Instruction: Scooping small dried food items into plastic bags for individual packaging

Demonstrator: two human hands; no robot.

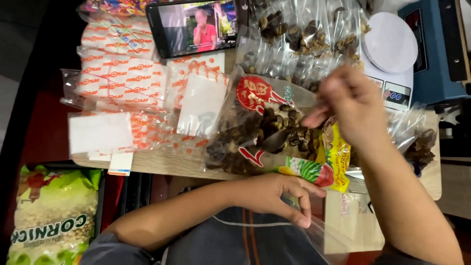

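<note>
Several sealed clear bags (304, 37) of dark dried snacks piled at the surface's (162, 164) far edge, beside a white scale (390, 49); more filled bags (419, 145) at the right edge. Judged partway through: big snack bag (245, 132) mid-surface open and holding plenty. Right hand (351, 105) hovering over that bag, blurred, fingers bunched narrow, seemingly pinching a few pieces, though hard to tell. Left hand (277, 194) below the near edge, thumb and fingers pinched on a thin clear bag (321, 235) held open over the lap. White packets (122, 78) with orange print heaped at the far left corner, phone (194, 27) propped behind. Green snack bag (51, 216) lower left, off the surface.
</note>
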